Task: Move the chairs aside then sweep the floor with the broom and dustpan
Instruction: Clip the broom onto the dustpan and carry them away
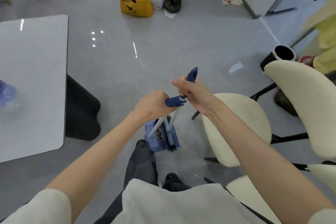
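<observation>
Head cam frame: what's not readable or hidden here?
- Broom bristles: head view, mostly behind the dustpan.
- Which pole is the broom's: unclear. The left hand and right hand each grip a blue handle.
- Dustpan label: too small.
- Purple object on the table: blurred, cut by left edge.
- Nearest chair: cut by bottom and right edges.

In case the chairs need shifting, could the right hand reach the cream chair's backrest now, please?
Probably not freely: the backrest stands close with nothing between, but the right hand grips a blue handle and would have to let go.
</observation>
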Available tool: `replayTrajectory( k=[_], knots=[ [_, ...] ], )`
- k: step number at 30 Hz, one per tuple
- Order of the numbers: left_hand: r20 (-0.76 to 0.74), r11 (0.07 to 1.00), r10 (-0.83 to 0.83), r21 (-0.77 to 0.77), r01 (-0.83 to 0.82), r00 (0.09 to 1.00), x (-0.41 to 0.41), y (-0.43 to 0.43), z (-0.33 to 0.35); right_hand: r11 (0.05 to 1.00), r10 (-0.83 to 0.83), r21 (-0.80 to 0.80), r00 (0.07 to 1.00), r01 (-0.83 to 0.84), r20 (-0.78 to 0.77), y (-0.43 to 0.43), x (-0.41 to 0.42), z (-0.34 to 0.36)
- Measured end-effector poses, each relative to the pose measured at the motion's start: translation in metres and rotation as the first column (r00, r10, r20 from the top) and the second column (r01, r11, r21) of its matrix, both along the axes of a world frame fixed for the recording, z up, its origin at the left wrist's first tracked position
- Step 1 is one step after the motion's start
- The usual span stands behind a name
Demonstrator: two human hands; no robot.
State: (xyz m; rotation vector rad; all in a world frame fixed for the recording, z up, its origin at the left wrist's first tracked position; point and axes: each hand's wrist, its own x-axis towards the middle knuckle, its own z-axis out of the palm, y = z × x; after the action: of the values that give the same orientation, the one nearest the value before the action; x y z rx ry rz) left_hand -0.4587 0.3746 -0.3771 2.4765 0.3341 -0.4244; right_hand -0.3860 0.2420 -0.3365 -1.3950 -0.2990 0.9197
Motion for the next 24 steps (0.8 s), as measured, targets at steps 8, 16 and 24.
replayTrajectory(
  k=[8, 16, 24],
  knots=[
    [0.082, 0.991, -0.084, 0.112, 0.074, 0.993, 0.141, 0.093, 0.014, 0.97, -0.035, -0.217, 0.943, 0.112, 0.332, 0.049, 0.132, -0.013],
    [0.158, 0.942, -0.327, 0.135, 0.308, 0.932, 0.291, 0.154, 0.038, 0.868, -0.069, -0.399, 0.866, 0.297, 0.495, 0.114, 0.243, -0.003],
    [0.275, 0.89, -0.432, 0.286, 0.356, 0.859, 0.444, 0.197, 0.05, 0.766, -0.237, -0.356, 0.749, 0.536, 0.618, 0.144, 0.379, 0.002]
  ],
)
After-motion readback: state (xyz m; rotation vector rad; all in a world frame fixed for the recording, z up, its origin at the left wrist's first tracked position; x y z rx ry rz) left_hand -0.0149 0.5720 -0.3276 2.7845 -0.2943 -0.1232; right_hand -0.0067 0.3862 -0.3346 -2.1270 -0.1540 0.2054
